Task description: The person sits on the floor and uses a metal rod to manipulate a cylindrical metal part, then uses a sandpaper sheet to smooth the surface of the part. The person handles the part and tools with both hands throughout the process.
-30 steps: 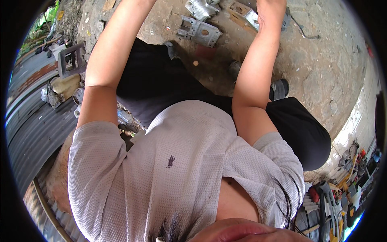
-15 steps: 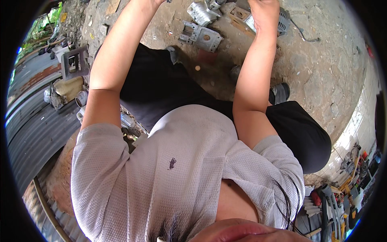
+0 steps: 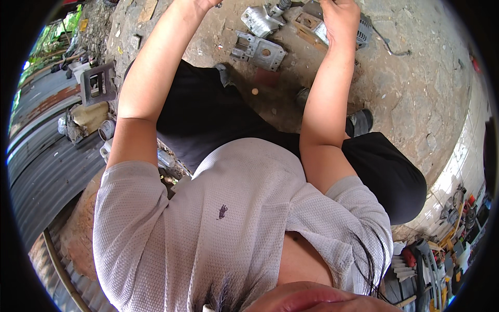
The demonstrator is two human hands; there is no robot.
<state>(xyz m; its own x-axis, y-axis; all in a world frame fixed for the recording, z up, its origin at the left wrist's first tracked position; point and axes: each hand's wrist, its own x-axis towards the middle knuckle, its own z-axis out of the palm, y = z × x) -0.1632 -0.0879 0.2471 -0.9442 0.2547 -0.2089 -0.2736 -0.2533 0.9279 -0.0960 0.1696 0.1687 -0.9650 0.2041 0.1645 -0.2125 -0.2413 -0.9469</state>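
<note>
Both bare forearms reached straight out from the grey knitted shirt (image 3: 234, 218) toward the top of the view, over black trousers (image 3: 208, 114) and the dusty concrete floor (image 3: 416, 93). The right hand (image 3: 340, 18) was curled over the ribbed grey metal motor housing (image 3: 364, 28) at the upper edge, fingers bent down around it and thumb side toward the centre, so it appeared to grip the part. The left hand (image 3: 204, 4) was cut off by the rim at the wrist; whether it was open or held anything could not be told. Between the two arms lay a flat silver cast-metal bracket with a round hole (image 3: 258, 50), and just above it a chunky silver cast-metal casing (image 3: 262, 18), both resting on the floor, apart from either hand. A dark square metal frame (image 3: 97, 83) stood well to the left.
</note>
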